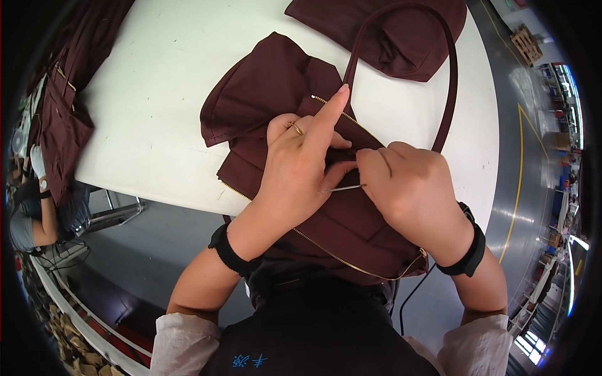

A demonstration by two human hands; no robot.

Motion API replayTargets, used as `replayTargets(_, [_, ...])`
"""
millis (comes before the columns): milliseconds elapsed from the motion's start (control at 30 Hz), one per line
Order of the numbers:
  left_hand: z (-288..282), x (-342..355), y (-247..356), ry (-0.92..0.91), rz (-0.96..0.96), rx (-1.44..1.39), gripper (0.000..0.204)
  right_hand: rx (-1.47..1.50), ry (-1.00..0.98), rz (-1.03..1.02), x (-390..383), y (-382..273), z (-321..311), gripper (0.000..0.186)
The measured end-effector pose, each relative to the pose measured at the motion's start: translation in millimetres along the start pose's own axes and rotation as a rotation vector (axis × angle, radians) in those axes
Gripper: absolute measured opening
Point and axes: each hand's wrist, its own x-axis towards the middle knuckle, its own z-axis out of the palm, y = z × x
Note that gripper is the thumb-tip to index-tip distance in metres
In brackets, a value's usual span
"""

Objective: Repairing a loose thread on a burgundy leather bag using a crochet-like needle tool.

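A dark burgundy fabric bag (254, 94) with gold-toothed zipper edges lies at the table's near edge, its mouth spread open and partly overhanging. Over its middle, my left hand (298, 166) has its index finger stretched out; its thumb and other fingers close on the bag's fabric. My right hand (407, 185) is curled, its fingertips meeting my left thumb. A thin silvery metal tool (343, 188) sticks out from under my right hand toward my left palm; its other end is hidden. The fabric between my fingertips is mostly covered.
The white table (150, 113) has a curved right edge. A second burgundy bag piece (401, 44) lies at the far side, with a long strap (453, 81) looping toward my right hand. More burgundy bags (66, 125) hang at the left, near a seated co-worker (44, 219).
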Motion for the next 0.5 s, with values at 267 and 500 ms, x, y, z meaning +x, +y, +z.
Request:
replayTargets(267, [0.3,1.0,-1.2,0.002,-0.007,-0.012,0.093,-0.168,0.253,-0.114,-2.9,5.0,22.6,0.012])
replayTargets(500, [1.5,2.5,-1.1,0.018,0.029,0.001,0.092,-0.012,0.317,-0.064,-7.7,11.9,32.0,0.017])
